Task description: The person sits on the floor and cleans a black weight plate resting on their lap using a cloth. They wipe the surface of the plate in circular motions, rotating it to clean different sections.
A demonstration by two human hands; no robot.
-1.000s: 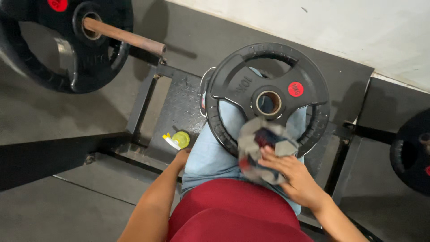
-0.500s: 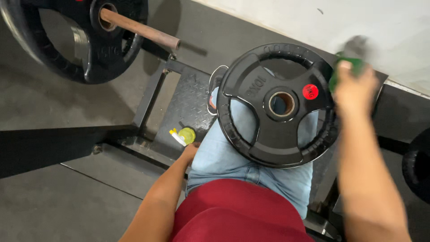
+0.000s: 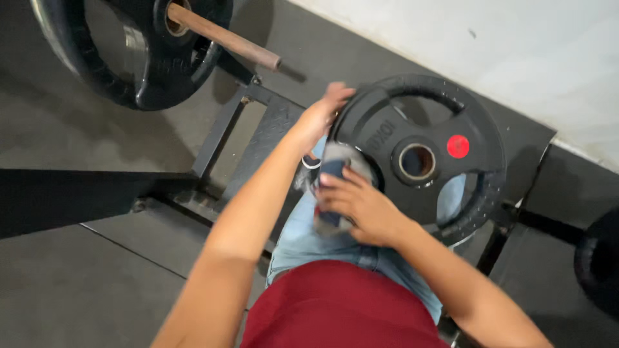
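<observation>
On my lap rests the black weight plate point(image 3: 419, 161); my left hand point(image 3: 322, 116) grips its upper-left rim, while my right hand point(image 3: 361, 206) presses a crumpled grey-blue cloth point(image 3: 332, 171) against its left edge

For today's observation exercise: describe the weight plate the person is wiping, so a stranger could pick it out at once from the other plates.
Start at the pale wall and look just below it, to the person's lap in light blue jeans. The black weight plate rests there, gripped at its edge by the left hand while the right hand presses a cloth on it. Unlike the plates on the bar, it carries a red round sticker.
</observation>
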